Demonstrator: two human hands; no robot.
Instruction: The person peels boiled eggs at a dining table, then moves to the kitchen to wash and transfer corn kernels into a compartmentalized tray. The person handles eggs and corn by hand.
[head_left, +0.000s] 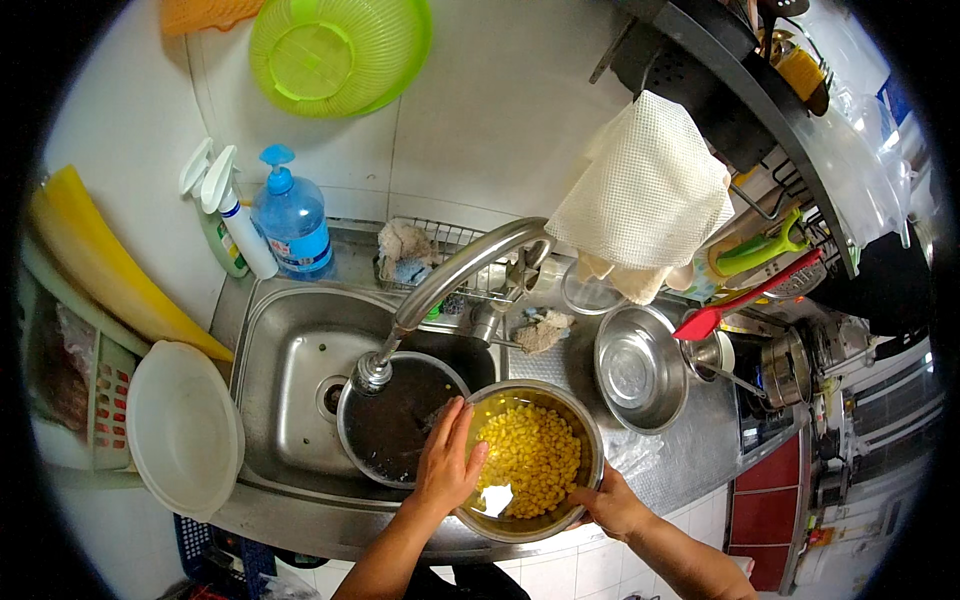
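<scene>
Between my hands is a round stainless steel bowl (594, 450) with yellow corn kernels (531, 457) in liquid. My left hand (450, 457) lies flat along its left rim, fingers together. My right hand (609, 504) grips its right lower rim, thumb on the rim side; the fingers beneath are partly hidden. The bowl overlaps the right edge of the steel sink (289, 375). Just left of it, in the sink, a metal pot (390, 435) holds dark liquid with a few yellow bits. The curved faucet (465, 259) ends above that pot.
An empty steel basin (641, 371) and a red spatula (701, 322) are at the right. A white plastic basin (184, 431) stands left of the sink. Behind it are a blue pump bottle (292, 225) and spray bottles (247, 240). A pale cloth (645, 184) hangs beside the faucet.
</scene>
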